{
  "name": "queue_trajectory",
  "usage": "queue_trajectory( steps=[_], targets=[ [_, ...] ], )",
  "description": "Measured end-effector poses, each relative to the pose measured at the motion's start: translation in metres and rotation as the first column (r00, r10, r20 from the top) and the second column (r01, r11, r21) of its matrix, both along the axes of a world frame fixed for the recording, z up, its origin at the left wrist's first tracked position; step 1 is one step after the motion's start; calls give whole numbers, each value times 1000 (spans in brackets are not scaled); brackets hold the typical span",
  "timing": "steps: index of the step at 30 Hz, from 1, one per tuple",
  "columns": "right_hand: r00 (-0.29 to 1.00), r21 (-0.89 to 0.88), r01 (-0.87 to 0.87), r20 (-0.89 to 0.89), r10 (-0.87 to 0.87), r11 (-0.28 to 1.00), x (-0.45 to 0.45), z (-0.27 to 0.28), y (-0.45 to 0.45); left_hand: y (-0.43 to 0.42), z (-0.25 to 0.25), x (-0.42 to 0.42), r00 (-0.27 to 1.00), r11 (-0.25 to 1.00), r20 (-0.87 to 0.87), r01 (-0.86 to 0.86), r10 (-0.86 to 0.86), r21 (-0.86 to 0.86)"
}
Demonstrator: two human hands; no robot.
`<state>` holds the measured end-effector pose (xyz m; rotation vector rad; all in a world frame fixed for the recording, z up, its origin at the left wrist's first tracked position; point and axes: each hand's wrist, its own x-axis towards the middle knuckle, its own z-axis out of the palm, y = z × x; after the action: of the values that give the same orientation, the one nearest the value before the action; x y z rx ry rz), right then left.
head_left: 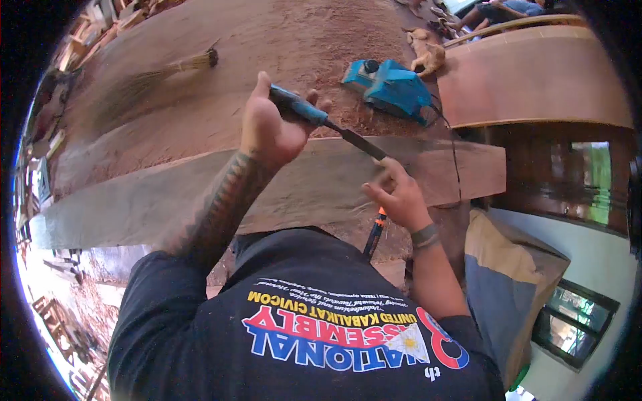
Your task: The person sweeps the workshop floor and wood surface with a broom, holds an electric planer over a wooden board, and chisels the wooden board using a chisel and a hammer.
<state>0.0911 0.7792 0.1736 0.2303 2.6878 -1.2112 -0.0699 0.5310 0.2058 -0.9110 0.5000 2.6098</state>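
A chisel with a blue and black handle is held aslant over the wooden plank. My left hand is closed around the handle, thumb up along its end, with the other fingers partly behind it. At the far end of the dark metal blade, my right hand has its fingers curled in against the tip; they are slightly blurred. Below both hands lies the wide wooden plank. An orange and black tool handle sticks up beside the plank's near edge, close to my right wrist.
A blue power planer with a cord sits beyond the plank. A stick broom lies on the dusty ground at left. A dog lies near a curved ledge. Another person is at top right. A tan and grey cover hangs at right.
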Motion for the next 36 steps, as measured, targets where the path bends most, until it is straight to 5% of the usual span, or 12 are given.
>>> queue_trajectory(
  steps=[2, 4, 8, 11, 14, 17, 22, 36],
  targets=[
    [985, -384, 81, -108, -132, 920, -4, 29, -40, 11, -4, 16, 997, 995, -24, 80, -79, 54],
    [946, -581, 81, -212, -247, 810, -5, 38, -52, 22, -8, 29, 987, 983, -44, 157, -153, 95],
    [847, -620, 59, -384, -368, 783, -2, 41, -40, 25, -35, 55, 898, 895, -104, 437, -427, 90],
    [809, -567, 179, -380, -448, 804, 9, 45, -25, 10, -66, 71, 614, 611, -190, 787, -766, 84],
    [815, -381, 226, -430, -388, 897, 13, 65, -27, 2, -95, 85, 382, 378, 20, 919, -924, -115],
    [872, -411, 233, -314, -376, 882, 18, 79, -33, 0, -73, 86, 321, 346, -134, 823, -938, -451],
    [906, -364, 215, -272, -324, 906, 22, 83, -40, 20, -20, 69, 229, 494, -481, 675, -846, -548],
    [928, -263, 154, -292, -231, 952, 30, 90, -47, 57, 16, 59, 166, 609, -730, 686, -663, -397]
  ],
)
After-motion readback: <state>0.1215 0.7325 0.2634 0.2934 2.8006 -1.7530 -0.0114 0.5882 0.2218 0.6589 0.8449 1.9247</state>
